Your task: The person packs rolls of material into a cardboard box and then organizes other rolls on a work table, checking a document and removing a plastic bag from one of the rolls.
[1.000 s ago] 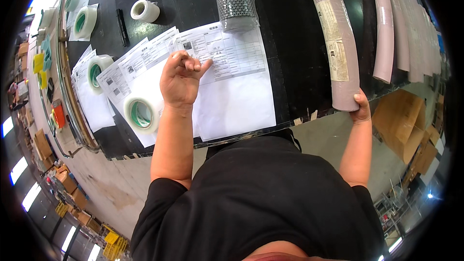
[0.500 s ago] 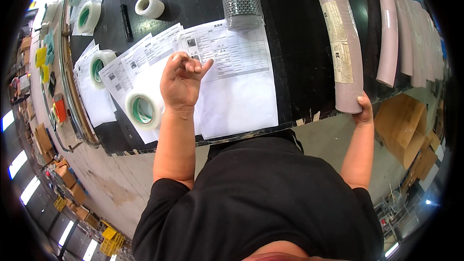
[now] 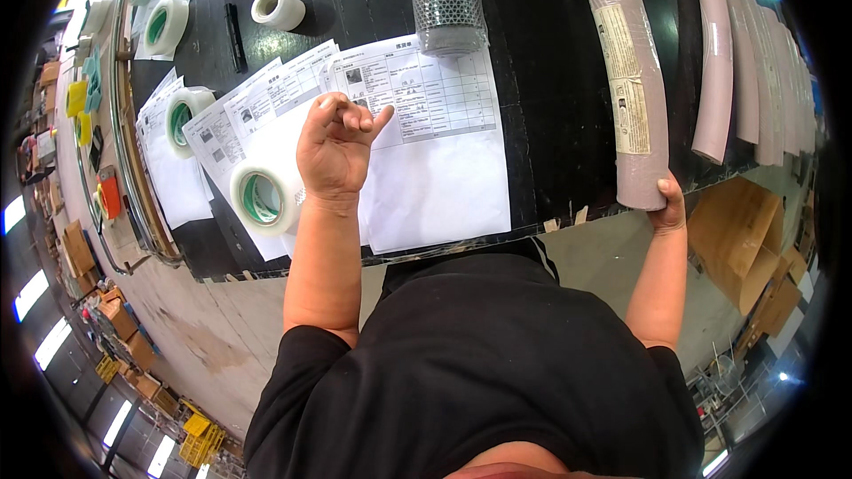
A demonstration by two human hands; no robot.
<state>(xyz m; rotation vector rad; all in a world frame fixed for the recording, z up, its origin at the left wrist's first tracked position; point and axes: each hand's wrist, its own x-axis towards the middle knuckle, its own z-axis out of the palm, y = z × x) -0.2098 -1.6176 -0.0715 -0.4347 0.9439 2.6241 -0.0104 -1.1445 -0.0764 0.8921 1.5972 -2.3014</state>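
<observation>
My left hand (image 3: pixel 337 146) hovers over the printed sheets (image 3: pixel 437 186) on the black table. Its little finger sticks out to the right while the other fingers are loosely curled, and I see nothing in them. At the table's near right edge, my right hand (image 3: pixel 670 202) grips the near end of a long dusty-pink roll (image 3: pixel 641 179), thumb on top and fingers hidden beneath. Clear film wraps this roll, and a long beige label (image 3: pixel 626 80) runs along it. Beside my left wrist lies a roll of clear tape (image 3: pixel 259 200) with a green core.
A film-wrapped roll of metal mesh (image 3: pixel 448 0) rests on the sheets' far edge. Several more pink rolls (image 3: pixel 712 80) line the right side. Another tape roll (image 3: pixel 182 120), a white roll (image 3: pixel 278 9) and a black marker (image 3: pixel 235 38) lie left. A cardboard box (image 3: pixel 737 239) stands beyond the near right edge.
Hardly anything differs. The view has shifted very slightly; my left hand keeps its pose above the sheets, and my right hand stays on the pink roll's end.
</observation>
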